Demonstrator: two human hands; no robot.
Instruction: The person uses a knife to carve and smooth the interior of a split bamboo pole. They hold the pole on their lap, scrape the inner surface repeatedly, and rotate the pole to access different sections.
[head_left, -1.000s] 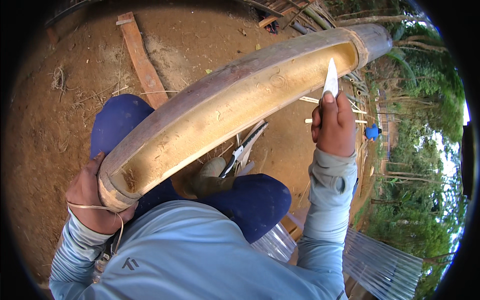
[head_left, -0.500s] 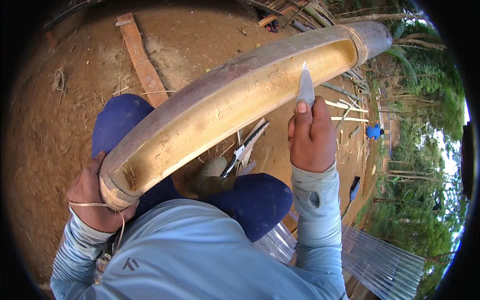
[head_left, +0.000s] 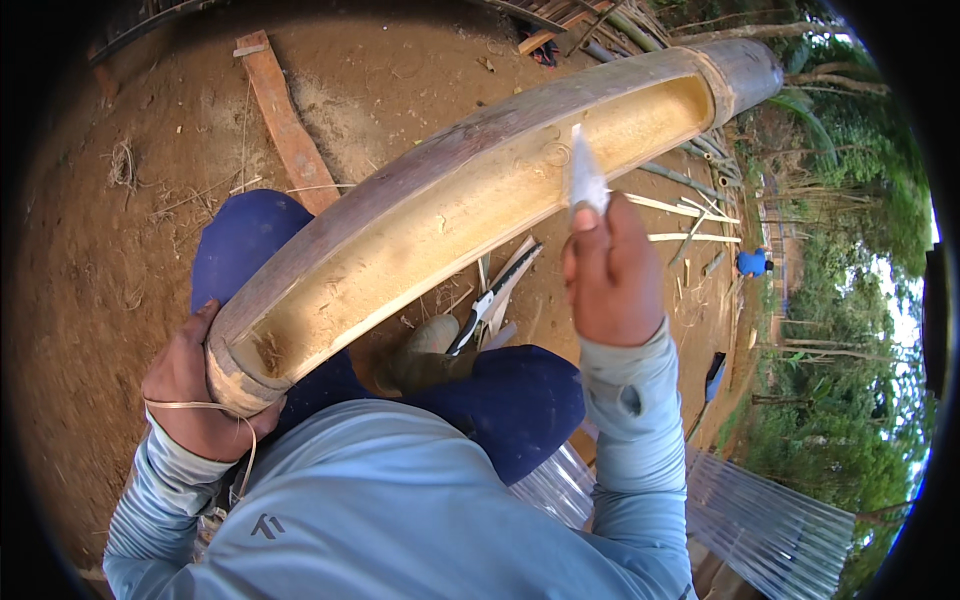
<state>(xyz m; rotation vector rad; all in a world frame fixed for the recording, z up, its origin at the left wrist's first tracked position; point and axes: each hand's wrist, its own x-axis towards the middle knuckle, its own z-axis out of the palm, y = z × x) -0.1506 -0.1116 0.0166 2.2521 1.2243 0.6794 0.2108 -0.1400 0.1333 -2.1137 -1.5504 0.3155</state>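
Observation:
A thick bamboo pole point(head_left: 440, 150) slants across my lap, with a long slot cut in its side that bares the pale inner wall. Its near end is gripped by my left hand point(head_left: 195, 395), fingers wrapped round the bamboo; a thin strip loops over that wrist. My right hand point(head_left: 620, 275) is closed on a knife point(head_left: 584, 170), thumb along the base of the pointed blade. The handle is hidden in the fist. In view, the blade overlaps the slot's lower edge; whether it touches the bamboo I cannot tell. Small shavings lie inside the slot.
Below the bamboo, by my foot, lies a folding saw point(head_left: 490, 300). A wooden plank point(head_left: 285, 115) rests on the dirt at the upper left. Pale strips point(head_left: 690, 210) lie at the right, beyond them a person in blue point(head_left: 752, 263). Clear corrugated sheet point(head_left: 770, 515) is at the lower right.
My right hand has moved a little left and down with the knife, whose blade is now slightly blurred. The bamboo's near end and my left hand have shifted slightly right.

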